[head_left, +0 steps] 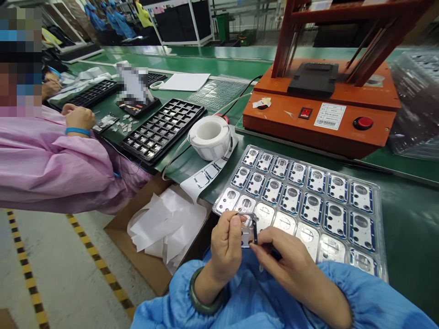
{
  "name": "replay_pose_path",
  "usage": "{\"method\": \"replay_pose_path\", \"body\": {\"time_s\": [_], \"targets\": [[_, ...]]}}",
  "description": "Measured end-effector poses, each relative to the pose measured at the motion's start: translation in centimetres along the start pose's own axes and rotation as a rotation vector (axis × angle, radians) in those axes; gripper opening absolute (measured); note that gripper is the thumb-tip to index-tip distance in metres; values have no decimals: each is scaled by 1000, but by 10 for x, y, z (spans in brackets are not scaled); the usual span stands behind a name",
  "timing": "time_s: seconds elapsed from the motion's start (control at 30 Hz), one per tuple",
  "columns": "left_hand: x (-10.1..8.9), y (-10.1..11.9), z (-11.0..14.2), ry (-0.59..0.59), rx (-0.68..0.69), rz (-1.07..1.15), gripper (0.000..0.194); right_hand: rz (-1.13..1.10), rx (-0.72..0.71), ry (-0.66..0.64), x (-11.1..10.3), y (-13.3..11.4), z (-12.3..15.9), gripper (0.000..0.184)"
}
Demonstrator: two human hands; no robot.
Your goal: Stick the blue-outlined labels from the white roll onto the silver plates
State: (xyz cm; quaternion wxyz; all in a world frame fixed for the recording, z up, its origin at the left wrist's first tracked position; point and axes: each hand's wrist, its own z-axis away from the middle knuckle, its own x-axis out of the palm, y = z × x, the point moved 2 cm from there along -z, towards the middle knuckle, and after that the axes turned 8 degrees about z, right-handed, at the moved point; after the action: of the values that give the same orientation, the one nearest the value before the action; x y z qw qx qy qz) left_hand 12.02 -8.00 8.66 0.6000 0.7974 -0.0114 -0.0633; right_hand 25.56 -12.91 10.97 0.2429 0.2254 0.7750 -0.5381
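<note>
Place type: factory assembly line for small electronic parts.
Work surface: long green desk [408, 214] running from 9 to 3 o'clock.
Equipment: orange press fixture [322, 107] with a red button, at 1 o'clock.
Parts handling: clear blister tray [379, 228] of identical parts at 3 o'clock; black compartment tray [163, 130] at 11 o'clock; label roll [210, 136] at 12 o'clock.
Floor marking: yellow-black hazard tape [103, 269] at 8 o'clock.
Staff clothing: pink smock [48, 164] on the neighbouring person at 9 o'clock.
</note>
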Motion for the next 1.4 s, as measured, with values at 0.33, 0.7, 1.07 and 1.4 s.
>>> {"method": "replay_pose_path", "body": {"time_s": [0.33,0.7,1.07,1.4], "targets": [[-2,-3,7,-5,-106,322,34,-43,36,-28,0,0,0,8],[-4,-6,8,32,-146,249,41,14,-43,-4,1,-4,-1,5],[-6,-5,5,51,-104,68,40,44,-48,-4,4,-6,1,4],[-7,-10,12,113,-73,99,42,45,-44,-27,8,-6,2,3]]}}
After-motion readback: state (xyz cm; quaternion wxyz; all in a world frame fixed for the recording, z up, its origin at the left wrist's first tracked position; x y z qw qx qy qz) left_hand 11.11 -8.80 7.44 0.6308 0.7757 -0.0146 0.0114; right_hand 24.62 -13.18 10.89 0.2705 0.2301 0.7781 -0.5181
